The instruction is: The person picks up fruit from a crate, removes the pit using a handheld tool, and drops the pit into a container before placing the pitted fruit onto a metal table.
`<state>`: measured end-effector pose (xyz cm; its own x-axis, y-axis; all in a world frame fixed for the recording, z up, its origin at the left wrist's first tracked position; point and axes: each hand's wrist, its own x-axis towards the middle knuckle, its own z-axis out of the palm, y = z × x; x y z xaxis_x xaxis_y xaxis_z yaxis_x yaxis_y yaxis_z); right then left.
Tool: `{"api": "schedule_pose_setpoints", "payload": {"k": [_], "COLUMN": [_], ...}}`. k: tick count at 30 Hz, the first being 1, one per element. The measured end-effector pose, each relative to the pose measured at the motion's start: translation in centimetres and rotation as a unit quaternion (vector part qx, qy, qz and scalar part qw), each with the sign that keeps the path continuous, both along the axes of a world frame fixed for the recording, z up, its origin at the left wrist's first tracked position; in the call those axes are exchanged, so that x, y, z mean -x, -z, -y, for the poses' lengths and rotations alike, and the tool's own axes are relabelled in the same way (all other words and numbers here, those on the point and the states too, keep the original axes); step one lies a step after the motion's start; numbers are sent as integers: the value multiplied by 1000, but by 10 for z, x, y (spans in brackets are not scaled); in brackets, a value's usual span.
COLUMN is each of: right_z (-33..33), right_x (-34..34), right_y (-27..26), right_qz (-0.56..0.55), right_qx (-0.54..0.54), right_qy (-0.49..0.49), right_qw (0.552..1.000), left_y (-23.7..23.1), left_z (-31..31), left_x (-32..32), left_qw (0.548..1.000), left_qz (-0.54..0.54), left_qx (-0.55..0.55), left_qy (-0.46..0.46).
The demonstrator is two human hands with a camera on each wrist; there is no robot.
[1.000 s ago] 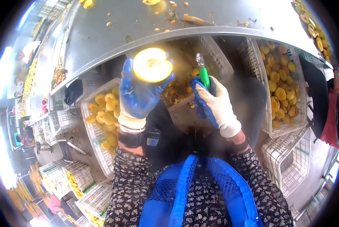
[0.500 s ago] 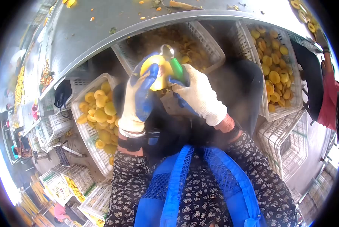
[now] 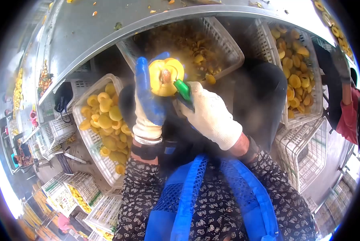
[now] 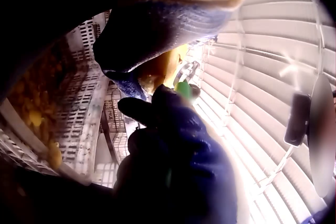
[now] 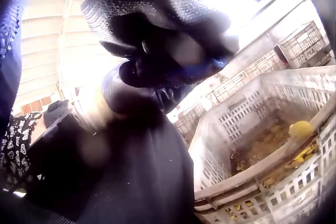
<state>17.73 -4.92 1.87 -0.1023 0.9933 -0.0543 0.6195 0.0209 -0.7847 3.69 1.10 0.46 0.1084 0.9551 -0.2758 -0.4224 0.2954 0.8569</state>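
In the head view the gloved left hand (image 3: 149, 94) holds a yellow fruit (image 3: 175, 68) whose cut face shows a brown pit (image 3: 166, 76). The gloved right hand (image 3: 212, 114) grips a green-handled tool (image 3: 182, 89) against the fruit's right side; the tool's metal end is hidden there. In the left wrist view the fruit (image 4: 170, 66) appears between the left hand (image 4: 163, 29) and the right hand (image 4: 184, 155), with the green handle (image 4: 184, 89) beside it. Dark glove fingers of the right hand (image 5: 168, 40) hide the tool in the right wrist view.
Below the hands' far side is a crate (image 3: 237, 56) with fruit scraps. Crates of yellow fruit stand left (image 3: 95, 146) and right (image 3: 283, 96). A metal table edge (image 3: 164, 26) crosses beyond. Another person's red sleeve (image 3: 348, 120) shows at the far right.
The tool has moved from apart from the fruit to its right side. The fruit, turned differently half a second ago, now shows its pit. A yellow piece now shows near the scrap crate's near edge.
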Motion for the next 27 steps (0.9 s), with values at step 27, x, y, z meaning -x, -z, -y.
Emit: {"api": "schedule_pose_setpoints", "payload": {"k": [27], "right_z": [-8], "right_x": [-25], "right_y": [-21], "right_qz": [-89], "right_qx": [378], "right_qy": [-92], "right_qw": [917], "left_y": [14], "left_z": [1], "left_x": [-3], "left_qw": [967], "left_qz": [-219], "left_qx": [-19], "left_qy": [131]}}
